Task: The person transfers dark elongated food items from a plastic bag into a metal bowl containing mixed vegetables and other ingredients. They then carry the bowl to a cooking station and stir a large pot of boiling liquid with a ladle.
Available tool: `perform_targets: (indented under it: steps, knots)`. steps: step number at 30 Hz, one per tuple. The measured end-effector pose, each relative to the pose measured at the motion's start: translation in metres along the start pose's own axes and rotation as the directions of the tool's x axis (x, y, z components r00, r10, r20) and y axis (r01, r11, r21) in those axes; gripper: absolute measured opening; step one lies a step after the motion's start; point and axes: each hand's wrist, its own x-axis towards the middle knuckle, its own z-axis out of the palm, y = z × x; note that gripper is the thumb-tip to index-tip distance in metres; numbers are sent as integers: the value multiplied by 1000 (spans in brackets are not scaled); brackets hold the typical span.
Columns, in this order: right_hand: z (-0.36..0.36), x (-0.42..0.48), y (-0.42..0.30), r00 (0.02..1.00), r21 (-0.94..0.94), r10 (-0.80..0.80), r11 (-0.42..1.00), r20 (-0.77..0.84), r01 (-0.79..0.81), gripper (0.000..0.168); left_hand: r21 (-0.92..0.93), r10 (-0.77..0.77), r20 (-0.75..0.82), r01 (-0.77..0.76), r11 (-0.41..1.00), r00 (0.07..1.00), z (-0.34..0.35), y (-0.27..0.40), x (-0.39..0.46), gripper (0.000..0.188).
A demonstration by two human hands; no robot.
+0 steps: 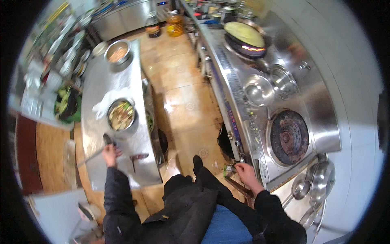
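My left hand (111,155) is over the steel table (94,122), closed around a thin, long metal utensil (90,158); a dark rounded piece (106,139) shows just beyond the fingers. Above it on the table, a steel bowl (121,115) holds sliced food with green pieces, beside a white plastic bag (106,100). A dark-handled object, possibly a knife (139,156), lies near the table edge. My right hand (247,175) is at the stove's front corner, its fingers curled close to a metal fitting (242,158); whether they grip it is unclear.
On the steel stove, flames show under a wok (245,36) with yellowish contents. Two steel bowls (259,90) (283,81) and a blackened burner (289,137) are nearer. Pans (323,180) hang or stand at right. Another bowl (117,52) and large bottles (174,24) are farther away.
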Motion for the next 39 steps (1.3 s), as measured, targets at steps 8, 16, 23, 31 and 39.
perform_targets:
  steps: [8,16,23,31,39]
  knots:
    - [-22,54,-40,993,-118,27,992,-119,-41,20,976,268,-49,-11,218,962,-123,-46,149,46]
    - [42,-12,-57,993,-213,115,970,-31,-119,21,981,30,30,-35,189,999,-141,-50,182,27]
    - [72,-69,-58,980,-207,183,959,-77,-196,22,917,4,386,-383,-116,923,-170,-42,159,38]
    - [81,-102,-65,972,-200,206,954,-114,-225,20,886,24,425,-410,-215,905,-204,-92,200,39]
    - [99,-125,-74,914,-34,389,918,-116,-395,24,895,92,416,-390,-215,905,-222,-8,115,38]
